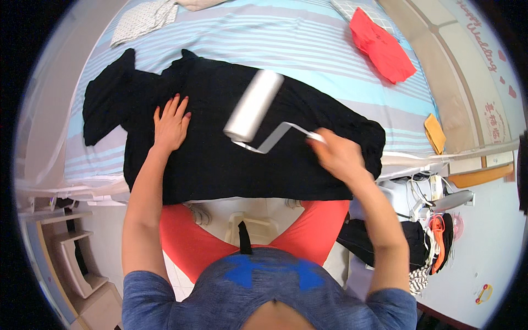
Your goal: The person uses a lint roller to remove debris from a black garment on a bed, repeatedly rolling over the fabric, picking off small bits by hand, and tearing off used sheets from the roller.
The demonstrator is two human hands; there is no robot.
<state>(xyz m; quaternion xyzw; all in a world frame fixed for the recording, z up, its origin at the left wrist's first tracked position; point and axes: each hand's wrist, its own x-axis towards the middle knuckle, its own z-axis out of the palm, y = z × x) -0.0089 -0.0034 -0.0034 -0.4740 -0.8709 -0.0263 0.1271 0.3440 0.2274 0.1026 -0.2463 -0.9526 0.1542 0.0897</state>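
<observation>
A black garment (pixel 220 170), a shirt by its sleeve, lies spread across the near part of the bed, its lower edge hanging toward my knees. My left hand (pixel 171 124) rests flat on it, left of the middle, fingers stretched out and a little apart. In my right hand (pixel 338 154) is the handle of a lint roller (pixel 254 104) with a white cylinder and a bent white frame. The roller is blurred by motion over the middle of the black cloth; I cannot tell whether it touches the fabric.
The bed has a blue and grey striped sheet (pixel 286 49). A red folded cloth (pixel 379 47) lies far right, a yellow cloth (pixel 434 133) at the right edge, a patterned pillow (pixel 144 23) far left. A fan (pixel 452 201) and clothes stand right; a shelf (pixel 71 242) left.
</observation>
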